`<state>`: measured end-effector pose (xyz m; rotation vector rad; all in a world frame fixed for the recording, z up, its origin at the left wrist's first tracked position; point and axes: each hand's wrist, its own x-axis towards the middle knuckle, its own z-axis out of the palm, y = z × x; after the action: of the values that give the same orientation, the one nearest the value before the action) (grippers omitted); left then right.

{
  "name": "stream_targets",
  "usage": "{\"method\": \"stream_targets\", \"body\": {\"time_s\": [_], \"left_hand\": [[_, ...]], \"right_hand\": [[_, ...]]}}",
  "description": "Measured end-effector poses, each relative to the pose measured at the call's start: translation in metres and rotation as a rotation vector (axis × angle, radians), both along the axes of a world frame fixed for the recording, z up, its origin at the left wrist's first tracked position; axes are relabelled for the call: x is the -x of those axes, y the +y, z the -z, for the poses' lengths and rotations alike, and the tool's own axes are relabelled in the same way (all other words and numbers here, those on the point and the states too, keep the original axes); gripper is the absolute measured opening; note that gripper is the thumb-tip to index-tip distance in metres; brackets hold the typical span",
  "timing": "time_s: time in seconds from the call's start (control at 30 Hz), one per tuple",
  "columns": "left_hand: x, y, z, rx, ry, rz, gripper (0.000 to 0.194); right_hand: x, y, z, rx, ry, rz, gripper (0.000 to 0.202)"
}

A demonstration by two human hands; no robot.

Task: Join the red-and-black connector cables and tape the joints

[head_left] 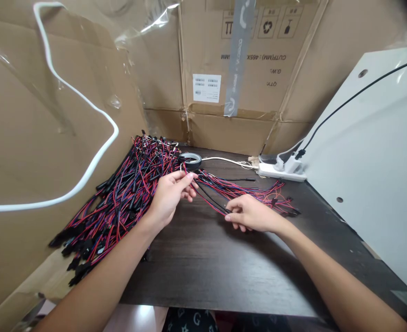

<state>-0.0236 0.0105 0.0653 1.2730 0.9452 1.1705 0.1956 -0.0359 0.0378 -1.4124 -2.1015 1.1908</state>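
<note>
- Thin red-and-black wire lead (210,195) spans both hands above the dark wood-grain tabletop (203,267); two holding points probably keep it straight;
- left hand (169,194) pinches one end between thumb and forefinger; the tiny parts there are hard to make out;
- right hand (250,213) pinches farther along, thumb against fingers, likely for steadiness;
- large tangled red, blue and black wire heap (130,184) lies left; smaller fanned wire bundle (236,188) lies beyond the hands, presumably for separation; black ring-shaped tape roll (199,163) sits between.
</note>
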Motion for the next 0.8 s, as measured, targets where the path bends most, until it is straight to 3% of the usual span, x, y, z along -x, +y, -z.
{"method": "stream_targets", "body": {"time_s": [0.3, 0.53, 0.8], "left_hand": [[-0.0005, 0.0003, -0.0031, -0.139, -0.096, -0.195, 0.019], [0.0012, 0.0004, -0.0015, -0.077, -0.131, -0.102, 0.017], [0.0010, -0.0006, -0.0037, -0.005, -0.104, 0.019, 0.019]], "right_hand": [[-0.0035, 0.0022, 0.0050, 0.038, -0.007, -0.007, 0.019], [-0.0039, 0.0007, 0.0015, 0.178, 0.014, -0.103, 0.021], [-0.0051, -0.0016, -0.0010, 0.206, 0.066, -0.133, 0.018]]}}
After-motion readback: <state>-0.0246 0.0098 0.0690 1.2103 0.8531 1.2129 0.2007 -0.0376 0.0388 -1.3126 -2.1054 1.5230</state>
